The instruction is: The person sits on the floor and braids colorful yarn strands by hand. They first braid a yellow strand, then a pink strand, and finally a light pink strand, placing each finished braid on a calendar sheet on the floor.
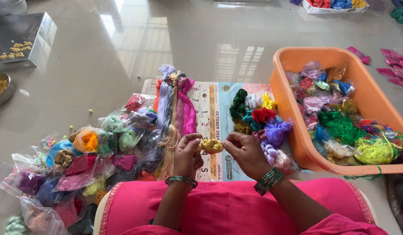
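Item: small mustard-gold thread bundle (211, 146), pinched between left hand (187, 154) and right hand (245, 154). Finished coloured bundles (260, 115) lie on paper calendar sheet (210, 113); long purple skeins (177, 102) remain unwound.

Bare glossy floor (145, 39) lies open at far centre. Bagged thread bundles (79, 165) crowd the near left; an orange tub (297, 143) walls off the right.

Floor (123, 39): tub (297, 143), calendar (210, 109), bags (79, 165).
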